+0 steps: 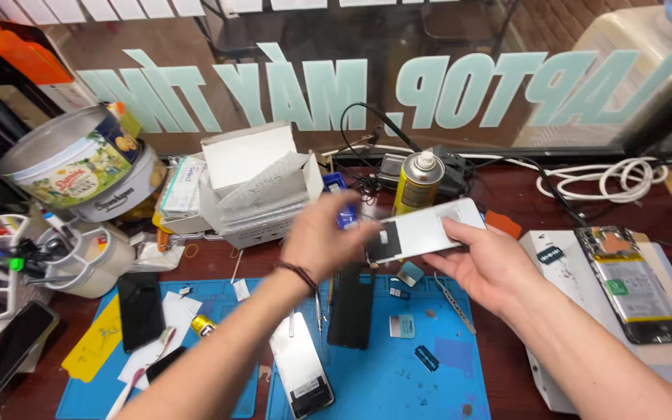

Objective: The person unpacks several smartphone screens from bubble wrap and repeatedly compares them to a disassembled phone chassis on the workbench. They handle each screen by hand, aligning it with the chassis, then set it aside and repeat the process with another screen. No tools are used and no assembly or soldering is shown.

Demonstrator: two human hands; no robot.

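the right hand (485, 260) clamps fingers under and around the white phone panel (423, 230); the blurred left hand (322, 237) pinches its dark end.

1. My worktop (507, 194) is dark reddish-brown wood, running up to a glass window at the back.
2. Two blue mats (445, 365) lie side by side on it, in front of me.
3. On the mats lie a white phone back (301, 365), a dark phone (351, 307) and small loose parts.
4. A black phone (140, 309) and a yellow card (91, 350) lie at the mats' left edge.
5. Further left stand a white tool cup (91, 260) and stacked round tins (71, 159).
6. An open white cardboard box (254, 187) and a yellow spray can (418, 183) stand toward the back.
7. On my right, a white box (569, 272) carries an opened phone (631, 284).
8. A coiled white cable (608, 177) lies at the back right.
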